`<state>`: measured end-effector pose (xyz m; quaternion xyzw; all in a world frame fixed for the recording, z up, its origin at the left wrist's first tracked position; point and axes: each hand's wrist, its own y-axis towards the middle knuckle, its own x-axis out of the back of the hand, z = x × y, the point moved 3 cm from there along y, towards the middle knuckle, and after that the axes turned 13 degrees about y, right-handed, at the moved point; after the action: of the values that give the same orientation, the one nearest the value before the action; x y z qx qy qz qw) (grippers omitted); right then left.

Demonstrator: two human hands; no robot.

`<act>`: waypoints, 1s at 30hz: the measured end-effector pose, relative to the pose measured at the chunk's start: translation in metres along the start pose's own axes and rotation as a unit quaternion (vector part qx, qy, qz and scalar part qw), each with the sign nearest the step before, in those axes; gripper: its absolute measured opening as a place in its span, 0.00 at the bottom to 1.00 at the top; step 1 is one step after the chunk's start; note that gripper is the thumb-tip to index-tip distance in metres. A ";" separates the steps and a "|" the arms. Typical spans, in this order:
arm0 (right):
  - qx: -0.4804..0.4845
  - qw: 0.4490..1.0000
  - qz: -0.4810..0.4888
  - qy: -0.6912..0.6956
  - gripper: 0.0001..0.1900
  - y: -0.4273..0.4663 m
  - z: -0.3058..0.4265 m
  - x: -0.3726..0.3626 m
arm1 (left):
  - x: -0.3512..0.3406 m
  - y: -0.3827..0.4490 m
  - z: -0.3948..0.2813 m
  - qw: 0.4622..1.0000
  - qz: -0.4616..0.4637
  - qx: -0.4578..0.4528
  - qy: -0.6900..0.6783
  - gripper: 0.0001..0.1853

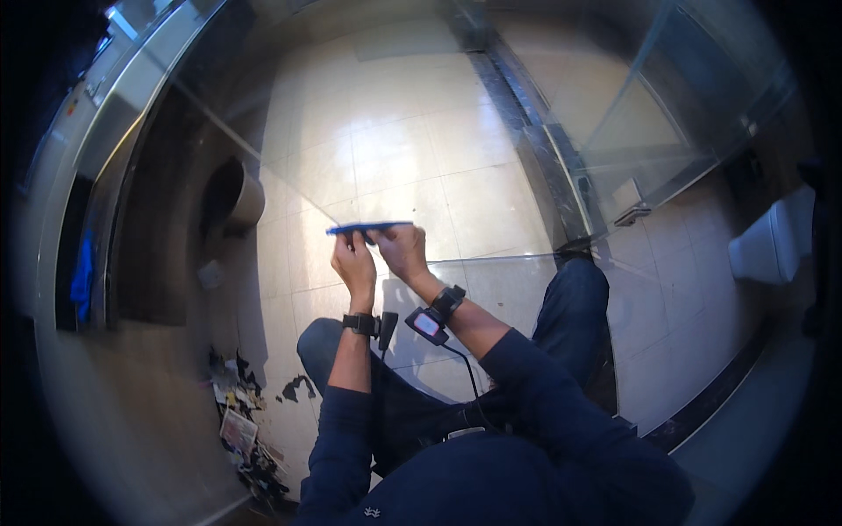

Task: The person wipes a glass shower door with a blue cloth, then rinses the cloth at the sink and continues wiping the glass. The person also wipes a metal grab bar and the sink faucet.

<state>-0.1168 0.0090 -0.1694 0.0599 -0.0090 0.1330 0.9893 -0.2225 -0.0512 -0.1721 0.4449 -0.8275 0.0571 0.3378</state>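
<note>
In front of me, both hands meet at a thin blue object (pixel 342 230), seen edge-on, whose exact kind I cannot tell. My left hand (pixel 354 263) pinches it from below near its left end. My right hand (pixel 401 250) grips it farther right, its fingers close to those of the left. A pale thin pole or line runs from the upper left down to the blue object; whether they are joined is unclear. Each wrist wears a black strap with a small device, and a cable hangs from each. The undersides of the fingers are partly hidden.
A round bin (pixel 248 200) stands at the left below a dark counter. Scraps and debris (pixel 240 430) lie in a heap on the tiled floor (pixel 395 158) at lower left. To the right are a dark stone curb (pixel 543 187), a glass panel with a metal fitting (pixel 633 214) and a white toilet (pixel 766 246).
</note>
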 end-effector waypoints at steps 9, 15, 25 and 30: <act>-0.167 0.973 -0.126 -0.101 0.16 -0.023 -0.149 0.116 | -0.140 -0.071 0.046 0.963 0.251 -0.012 0.100 0.18; -0.200 0.940 -0.241 -0.132 0.12 -0.034 -0.166 0.236 | -0.219 -0.141 -0.016 0.915 0.383 -0.071 0.106 0.18; -0.100 0.893 -0.394 -0.192 0.12 -0.033 -0.077 0.364 | -0.240 -0.188 -0.170 0.887 0.399 -0.233 -0.012 0.18; 0.084 0.875 -0.438 -0.190 0.09 -0.032 0.000 0.387 | -0.191 -0.180 -0.261 0.874 0.359 -0.316 -0.084 0.17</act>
<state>0.2647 0.0801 -0.1603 0.1650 -0.1581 -0.3272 0.9169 0.1212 0.0774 -0.1263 -0.0102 -0.9296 -0.1275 0.3458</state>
